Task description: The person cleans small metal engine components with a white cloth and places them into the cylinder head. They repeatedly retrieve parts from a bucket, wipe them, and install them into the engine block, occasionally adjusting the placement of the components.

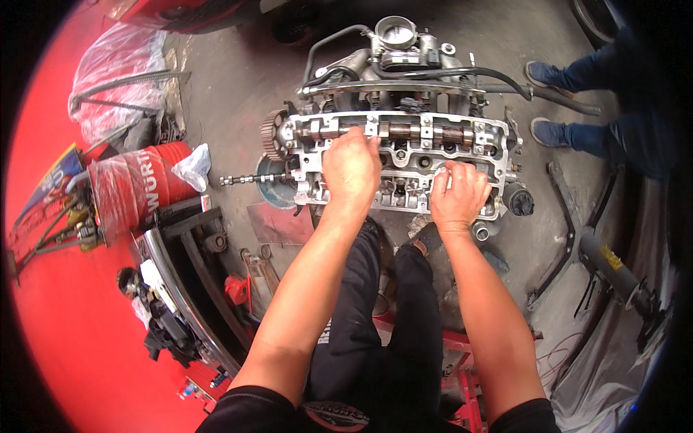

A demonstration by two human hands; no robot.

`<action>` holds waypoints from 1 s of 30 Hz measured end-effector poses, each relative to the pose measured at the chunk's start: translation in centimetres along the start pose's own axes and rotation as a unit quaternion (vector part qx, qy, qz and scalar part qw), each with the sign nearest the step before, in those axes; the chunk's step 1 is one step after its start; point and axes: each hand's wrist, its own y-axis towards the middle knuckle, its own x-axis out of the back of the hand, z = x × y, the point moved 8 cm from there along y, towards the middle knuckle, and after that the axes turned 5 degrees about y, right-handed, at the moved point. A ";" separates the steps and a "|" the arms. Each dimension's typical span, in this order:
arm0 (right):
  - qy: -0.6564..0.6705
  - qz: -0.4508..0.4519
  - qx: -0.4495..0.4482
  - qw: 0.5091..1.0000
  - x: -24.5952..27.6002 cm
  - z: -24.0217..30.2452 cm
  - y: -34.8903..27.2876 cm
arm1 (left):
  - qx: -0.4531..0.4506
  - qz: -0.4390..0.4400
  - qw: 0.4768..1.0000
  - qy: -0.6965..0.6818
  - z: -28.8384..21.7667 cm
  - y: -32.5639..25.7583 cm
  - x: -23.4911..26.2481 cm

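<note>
Head view — both hands (pixel 351 167) (pixel 460 195); cylinder head (pixel 402 156) beneath

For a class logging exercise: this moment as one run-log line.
left hand: at camshaft | right hand: at cylinder head | toothed pulley: head's left end

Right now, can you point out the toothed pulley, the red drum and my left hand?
Toothed pulley (pixel 273 135): head view, on its toothed rim.
Red drum (pixel 149 182): head view, on its curved side.
Left hand (pixel 351 166): head view, on its back.
</note>
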 end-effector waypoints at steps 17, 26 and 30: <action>0.154 -0.012 -0.030 0.988 -0.4 -1.6 -0.7 | -0.052 0.180 0.950 -0.252 3.1 -20.2 -0.5; 0.306 0.267 -0.408 0.818 -1.6 11.3 -18.5 | -0.073 0.311 0.846 -0.427 9.7 -24.4 -2.6; 0.313 0.262 -0.450 0.794 -7.0 15.0 -24.9 | -0.053 0.409 0.814 -0.410 16.7 -29.3 -7.5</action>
